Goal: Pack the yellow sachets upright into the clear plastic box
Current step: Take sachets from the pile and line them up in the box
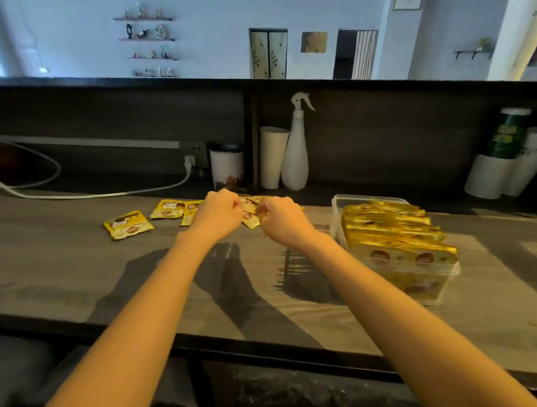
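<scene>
**A:** Where are the yellow sachets (128, 224)?

**B:** A few lie flat on the tabletop (71, 269). More sit between the left hand (219, 214) and right hand (281, 218), both with fingers curled, pinching at that pile. The clear plastic box (336, 209), right of the hands, holds a packed row (400, 240) standing on edge.

**A:** How will they handle?

**B:** Light, thin and floppy, I'd judge, with slick foil. Pinch the sealed top edges, gather several so they stiffen each other, and lean them against the row, or they'll slump.
</scene>
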Demonstrator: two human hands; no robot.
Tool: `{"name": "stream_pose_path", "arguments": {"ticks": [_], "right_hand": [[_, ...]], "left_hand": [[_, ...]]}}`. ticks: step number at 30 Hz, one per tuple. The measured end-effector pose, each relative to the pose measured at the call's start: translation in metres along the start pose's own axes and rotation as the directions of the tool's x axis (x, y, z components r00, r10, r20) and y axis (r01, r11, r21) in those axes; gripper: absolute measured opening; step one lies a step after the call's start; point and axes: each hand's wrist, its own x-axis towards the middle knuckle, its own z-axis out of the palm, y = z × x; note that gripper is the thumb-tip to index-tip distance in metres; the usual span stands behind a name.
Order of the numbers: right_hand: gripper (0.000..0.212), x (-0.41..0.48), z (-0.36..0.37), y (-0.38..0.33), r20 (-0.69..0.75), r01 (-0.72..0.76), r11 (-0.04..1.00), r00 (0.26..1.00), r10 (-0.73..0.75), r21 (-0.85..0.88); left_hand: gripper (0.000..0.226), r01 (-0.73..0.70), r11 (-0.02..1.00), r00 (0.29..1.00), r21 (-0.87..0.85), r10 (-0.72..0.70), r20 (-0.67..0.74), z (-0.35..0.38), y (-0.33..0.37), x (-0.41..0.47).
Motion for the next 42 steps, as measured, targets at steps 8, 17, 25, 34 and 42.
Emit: {"name": "stream_pose_path", "arguments": {"ticks": [8, 17, 25, 34, 42], "right_hand": [[0.039, 0.035, 0.053, 0.016, 0.138, -0.095, 0.993, 0.985, 0.104, -0.069], [0.047, 0.094, 0.077, 0.035, 0.159, -0.207, 0.967, 0.960, 0.230, -0.150], [0.045, 0.104, 0.090, 0.034, 0.122, -0.216, 0.956, 0.962, 0.243, -0.199], [0.029, 0.065, 0.082, 0.025, -0.057, -0.126, 0.972, 0.992, 0.117, -0.197], [0.046, 0.038, 0.079, 0.019, 0.053, -0.179, 0.978, 0.981, 0.186, -0.107]], "left_hand": [[0.040, 0.131, 0.990, 0.966, 0.042, -0.138, 0.220, 0.046, -0.039, 0.032], [0.056, 0.226, 0.955, 0.924, 0.193, -0.273, 0.269, 0.075, -0.063, 0.088], [0.044, 0.206, 0.929, 0.946, 0.308, -0.269, 0.179, 0.086, -0.084, 0.091], [0.034, 0.231, 0.963, 0.967, 0.139, -0.243, 0.079, 0.067, -0.073, 0.056], [0.055, 0.355, 0.921, 0.935, 0.160, -0.351, -0.054, 0.052, -0.081, 0.018]]}}
